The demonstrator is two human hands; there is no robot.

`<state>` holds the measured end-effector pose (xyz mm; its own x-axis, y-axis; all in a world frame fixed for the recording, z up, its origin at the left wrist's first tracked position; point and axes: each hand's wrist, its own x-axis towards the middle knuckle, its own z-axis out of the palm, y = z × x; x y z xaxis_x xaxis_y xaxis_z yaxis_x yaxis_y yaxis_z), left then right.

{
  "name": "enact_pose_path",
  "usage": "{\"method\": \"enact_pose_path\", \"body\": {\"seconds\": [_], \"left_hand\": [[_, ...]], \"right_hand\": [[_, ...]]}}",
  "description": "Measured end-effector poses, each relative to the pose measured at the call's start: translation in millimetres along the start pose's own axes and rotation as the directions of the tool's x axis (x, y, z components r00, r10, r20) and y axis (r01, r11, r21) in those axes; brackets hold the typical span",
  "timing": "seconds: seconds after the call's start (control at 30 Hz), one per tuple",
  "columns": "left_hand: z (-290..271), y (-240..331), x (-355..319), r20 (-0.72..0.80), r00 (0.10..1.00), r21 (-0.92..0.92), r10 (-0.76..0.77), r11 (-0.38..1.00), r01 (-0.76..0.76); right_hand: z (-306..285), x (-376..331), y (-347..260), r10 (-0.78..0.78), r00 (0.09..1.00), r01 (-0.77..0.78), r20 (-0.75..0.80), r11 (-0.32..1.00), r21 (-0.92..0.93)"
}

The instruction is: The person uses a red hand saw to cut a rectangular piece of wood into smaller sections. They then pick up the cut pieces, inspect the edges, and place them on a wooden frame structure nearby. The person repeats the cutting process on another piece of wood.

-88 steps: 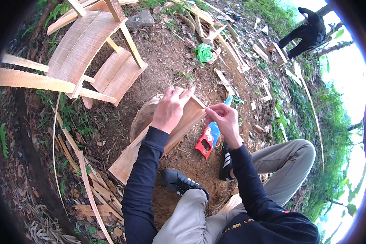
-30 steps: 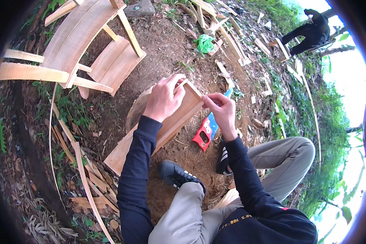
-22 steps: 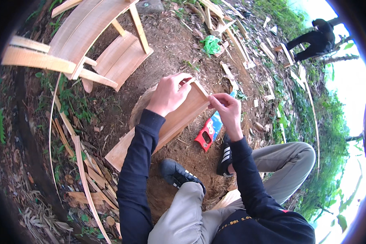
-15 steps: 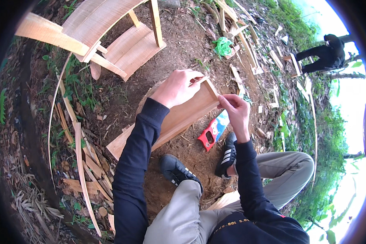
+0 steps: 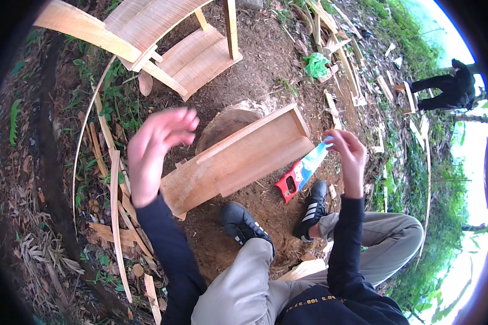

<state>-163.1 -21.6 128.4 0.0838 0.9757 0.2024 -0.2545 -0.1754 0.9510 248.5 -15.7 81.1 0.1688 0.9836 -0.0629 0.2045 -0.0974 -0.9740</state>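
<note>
A shallow wooden tray (image 5: 238, 162) with low raised edges lies slanted before me, its far side on a cut tree stump (image 5: 222, 125). My left hand (image 5: 154, 149) is up left of the tray, slightly blurred, fingers apart and nothing in it. Off the tray's right end, my right hand (image 5: 350, 151) hangs with fingers loosely bent; a gap shows between thumb and fingers, and I see nothing held. Below it on the dirt lies a handsaw (image 5: 295, 179) with a red handle and a blue-and-white blade, partly behind my fingertips.
A wooden chair-like frame (image 5: 200, 59) stands at the upper left. Long wood strips (image 5: 115, 216) lie at the left. Scrap boards (image 5: 341, 54) and a green plastic bag (image 5: 315, 65) are at the far right. A person in dark clothes (image 5: 450, 86) bends over farther off.
Both hands have let go of the tray's right end. My left hand has swung left, my right hand has moved a little right. The tray now rests untouched.
</note>
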Motion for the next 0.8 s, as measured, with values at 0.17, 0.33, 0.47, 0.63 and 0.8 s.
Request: {"method": "enact_pose_path", "body": {"seconds": [0.17,0.33,0.47,0.63,0.8], "left_hand": [[7,-38,-103,-0.408,0.894,0.362,0.187,0.932,-0.029],[83,-75,-176,-0.388,0.899,0.147,-0.203,0.949,0.278],[117,-79,-187,-0.033,0.939,0.212,-0.341,0.916,0.340],[115,-96,-187,0.123,0.791,0.394,-0.599,0.761,0.515],[112,-111,-174,0.058,0.885,0.693,-0.462,0.657,0.298]], "right_hand": [[-2,-19,46,-0.071,0.997,0.050,-0.028,0.888,-0.458],[33,-54,75,0.410,0.912,-0.398,-0.001,0.887,0.234],[25,-47,92,0.161,0.980,-0.164,-0.114,0.986,-0.015],[75,-28,19,-0.382,0.916,0.274,-0.121,0.819,-0.504],[90,-4,17,-0.467,0.883,0.340,0.043,0.574,-0.745]]}}
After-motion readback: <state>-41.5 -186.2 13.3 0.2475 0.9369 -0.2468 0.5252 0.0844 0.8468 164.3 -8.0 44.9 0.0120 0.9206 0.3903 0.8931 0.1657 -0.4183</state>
